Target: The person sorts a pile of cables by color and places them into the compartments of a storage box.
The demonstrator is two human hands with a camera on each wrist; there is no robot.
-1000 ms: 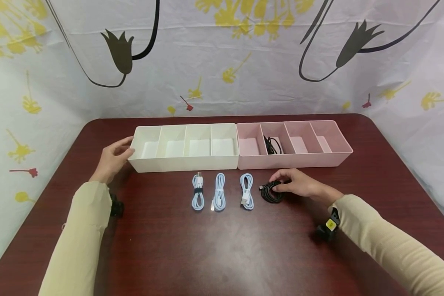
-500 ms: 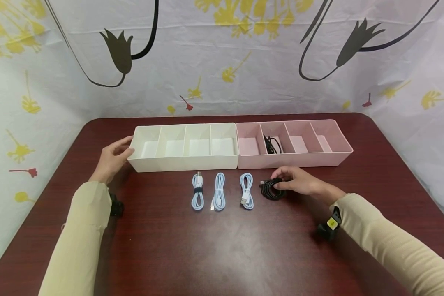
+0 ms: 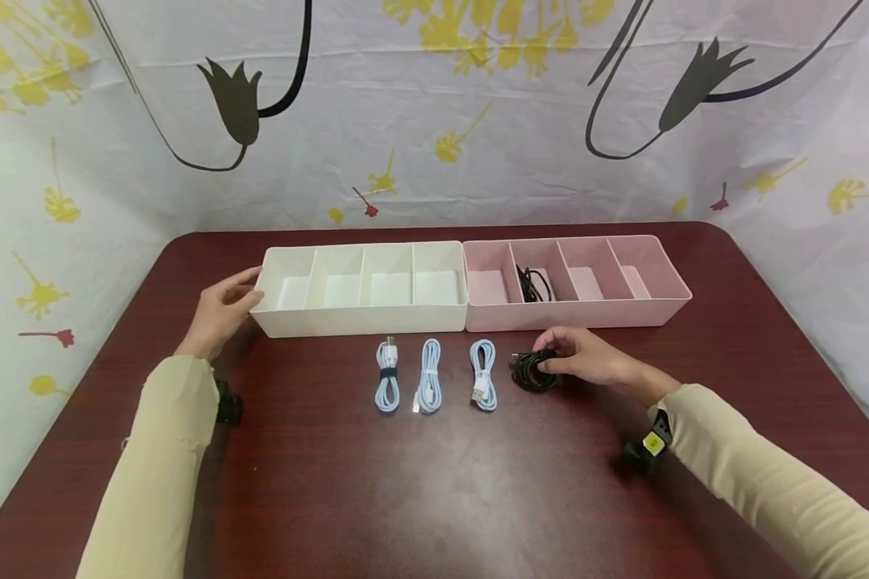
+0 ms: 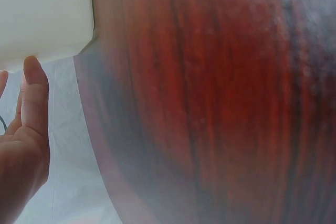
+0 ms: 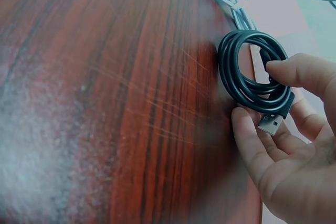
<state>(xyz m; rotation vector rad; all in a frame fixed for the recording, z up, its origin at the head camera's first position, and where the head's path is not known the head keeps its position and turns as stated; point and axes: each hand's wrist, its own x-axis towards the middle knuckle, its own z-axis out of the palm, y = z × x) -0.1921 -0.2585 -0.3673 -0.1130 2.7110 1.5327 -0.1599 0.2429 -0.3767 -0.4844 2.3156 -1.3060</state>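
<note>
In the head view, my right hand (image 3: 586, 356) holds a coiled black USB cable (image 3: 530, 372) low at the table. The right wrist view shows the thumb on the coil (image 5: 231, 72), with the metal USB plug (image 5: 270, 124) hanging beside the fingers. My left hand (image 3: 219, 315) touches the left end of a white divided box (image 3: 362, 319) with fairly straight fingers; one fingertip meets its wall in the left wrist view. Three pale blue cables lie in a row: one with a black tie (image 3: 387, 394), a middle one (image 3: 430, 374) and one nearest the black coil (image 3: 482, 374).
A pink divided box (image 3: 579, 314) stands end to end with the white one. Another black cable (image 3: 532, 285) lies in its second compartment from the left. Behind the dark red table (image 3: 434, 482) hangs a patterned white cloth (image 3: 550, 185).
My right hand and the black cable have shifted slightly to the right and a little away from me. The left hand and both boxes have stayed where they were.
</note>
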